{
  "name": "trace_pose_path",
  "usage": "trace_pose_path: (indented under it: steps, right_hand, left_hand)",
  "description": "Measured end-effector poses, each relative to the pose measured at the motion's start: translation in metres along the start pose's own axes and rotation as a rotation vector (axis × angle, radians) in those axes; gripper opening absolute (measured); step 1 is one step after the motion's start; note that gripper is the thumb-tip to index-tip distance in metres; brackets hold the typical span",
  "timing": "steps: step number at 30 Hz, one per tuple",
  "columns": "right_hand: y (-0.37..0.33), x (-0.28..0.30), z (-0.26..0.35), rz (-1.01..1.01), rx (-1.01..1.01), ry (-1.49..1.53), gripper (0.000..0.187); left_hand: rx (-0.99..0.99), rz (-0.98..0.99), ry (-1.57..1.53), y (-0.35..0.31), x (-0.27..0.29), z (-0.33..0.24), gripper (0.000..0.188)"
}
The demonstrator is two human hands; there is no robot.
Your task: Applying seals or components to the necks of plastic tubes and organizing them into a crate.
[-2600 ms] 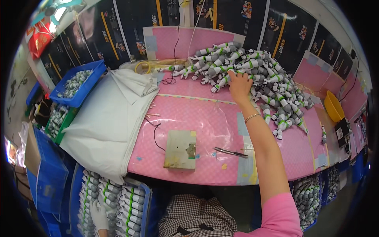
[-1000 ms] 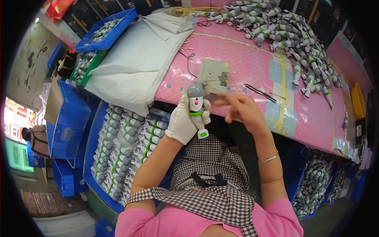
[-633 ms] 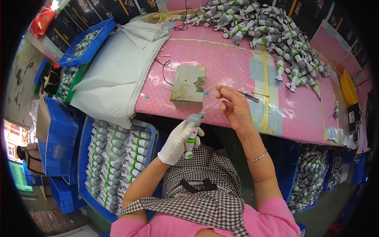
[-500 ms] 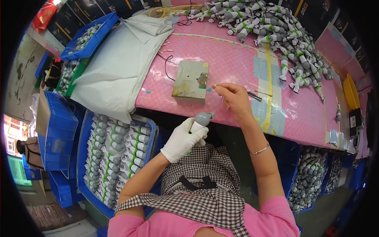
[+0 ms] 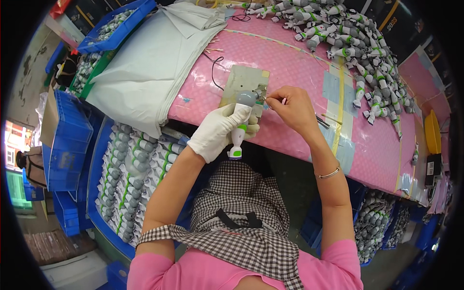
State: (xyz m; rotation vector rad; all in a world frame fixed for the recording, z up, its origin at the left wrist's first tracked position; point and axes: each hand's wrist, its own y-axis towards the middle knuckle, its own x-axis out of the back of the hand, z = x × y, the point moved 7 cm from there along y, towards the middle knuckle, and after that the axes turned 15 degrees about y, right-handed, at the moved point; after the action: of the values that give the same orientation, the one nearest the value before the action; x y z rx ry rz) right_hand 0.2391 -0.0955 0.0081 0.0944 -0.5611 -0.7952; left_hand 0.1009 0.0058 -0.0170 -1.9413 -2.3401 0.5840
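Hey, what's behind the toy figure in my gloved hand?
Behind the toy figure is a grey box, its upper face partly showing. The figure and your gloved left hand hide some of its lower part.

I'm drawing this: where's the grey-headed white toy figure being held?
Near the middle of the head view, the toy figure is in the white-gloved left hand, in front of the grey rectangular box.

The pink-covered table [image 5: 372, 150] has a glossy surface; yellow tape [image 5: 341, 96] runs to its near edge, right of centre. Dark wall panels [image 5: 411, 31] with yellow stripes stand beyond the far edge. A pink board [image 5: 406, 75] rises at the far right corner. A bright opening [image 5: 11, 145] lies well beyond the left edge. Dark floor [image 5: 297, 186] shows below the near edge.
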Motion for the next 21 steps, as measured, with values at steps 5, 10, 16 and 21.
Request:
trace_pose_path:
  steps: [5, 10, 16, 21]
  right_hand:
    - [0.016, 0.001, -0.014, 0.171, -0.173, 0.057, 0.018]
    - [0.022, -0.005, -0.013, 0.269, -0.247, 0.122, 0.017]
    - [0.006, -0.010, 0.033, -0.007, 0.119, -0.257, 0.018]
    - [-0.030, -0.026, 0.063, 0.230, -0.113, 0.181, 0.025]
  left_hand:
    - [-0.020, -0.053, -0.046, 0.008, 0.006, 0.002, 0.034]
    - [-0.047, -0.062, -0.081, 0.008, 0.007, 0.001, 0.032]
    - [-0.114, -0.053, -0.097, -0.010, 0.010, 0.010, 0.029]
    - [0.008, -0.234, 0.275, -0.104, 0.074, 0.008, 0.041]
